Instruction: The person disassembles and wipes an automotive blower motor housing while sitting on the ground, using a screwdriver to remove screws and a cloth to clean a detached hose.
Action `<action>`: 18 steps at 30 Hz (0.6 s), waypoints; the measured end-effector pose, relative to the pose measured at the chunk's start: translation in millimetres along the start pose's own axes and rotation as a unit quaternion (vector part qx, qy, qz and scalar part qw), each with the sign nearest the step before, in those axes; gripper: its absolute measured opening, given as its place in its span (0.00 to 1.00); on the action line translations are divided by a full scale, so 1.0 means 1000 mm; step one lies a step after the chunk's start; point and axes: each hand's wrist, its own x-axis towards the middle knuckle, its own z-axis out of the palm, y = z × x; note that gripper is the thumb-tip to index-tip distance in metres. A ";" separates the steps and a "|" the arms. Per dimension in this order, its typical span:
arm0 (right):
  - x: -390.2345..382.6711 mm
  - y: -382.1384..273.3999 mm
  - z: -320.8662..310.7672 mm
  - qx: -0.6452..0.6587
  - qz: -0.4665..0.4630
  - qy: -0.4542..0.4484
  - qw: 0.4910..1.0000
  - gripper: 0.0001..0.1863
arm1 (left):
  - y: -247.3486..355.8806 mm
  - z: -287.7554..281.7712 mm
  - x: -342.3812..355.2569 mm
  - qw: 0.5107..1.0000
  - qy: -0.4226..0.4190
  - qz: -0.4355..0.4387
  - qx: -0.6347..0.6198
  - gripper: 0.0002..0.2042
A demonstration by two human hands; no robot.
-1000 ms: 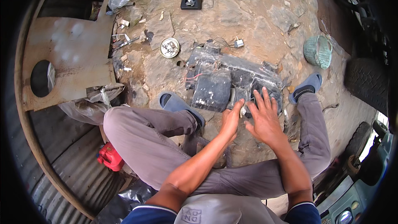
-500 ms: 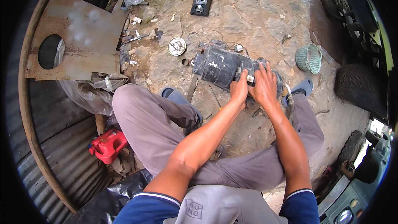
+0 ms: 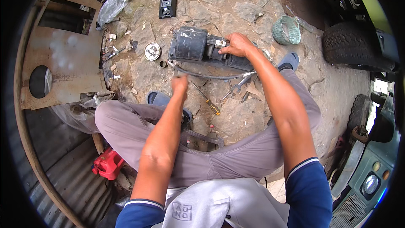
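A black mechanical unit with a rounded housing lies on the stony ground before my feet. My right hand is closed over its right part, thumb on the near side beside a pale metal fitting. Along the unit's near edge runs a dark hose with metal ends. My left hand is in front of the hose's left end, fingers curled. Something dark juts from it, too blurred to name. Between my feet are a yellow-handled screwdriver and a wrench among other tools.
A round tin of small parts stands left of the unit. Beyond are a long black panel and a green basket. A tire borders the right; a rusty metal sheet and red jerrycan are left.
My left hand has come off the unit and dropped down to the left. The unit has been turned over somewhat, so the hose shows along its near side. My right hand stays on it.
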 end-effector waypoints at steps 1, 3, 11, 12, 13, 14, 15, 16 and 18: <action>0.003 0.001 0.001 0.005 -0.003 -0.021 1.000 0.27 | 0.004 -0.009 0.008 0.992 0.111 0.038 0.037 0.33; 0.003 0.007 0.006 -0.003 0.022 -0.026 0.999 0.27 | 0.023 -0.020 0.011 0.948 0.250 0.180 0.080 0.35; 0.004 -0.019 0.009 -0.061 0.014 0.001 0.998 0.31 | 0.061 -0.040 0.024 0.969 0.045 0.243 0.007 0.30; 0.006 -0.027 0.004 -0.075 0.038 -0.046 0.995 0.31 | 0.061 -0.037 0.023 0.970 0.044 0.239 -0.009 0.30; 0.007 -0.029 0.004 -0.066 0.023 -0.045 0.996 0.31 | 0.061 -0.035 0.021 0.971 0.044 0.234 -0.026 0.30; 0.006 -0.028 0.003 -0.058 0.009 -0.045 0.997 0.31 | 0.060 -0.034 0.019 0.970 0.061 0.235 -0.006 0.32; 0.007 -0.029 0.003 -0.048 -0.009 -0.044 0.998 0.30 | 0.058 -0.033 0.022 0.970 0.068 0.233 0.002 0.32; 0.009 -0.032 0.004 -0.049 -0.037 -0.028 0.998 0.28 | 0.057 -0.031 0.026 0.970 0.075 0.231 0.011 0.33; 0.014 -0.035 0.002 -0.059 -0.090 -0.039 0.993 0.26 | 0.060 -0.033 0.032 0.969 0.074 0.237 0.017 0.34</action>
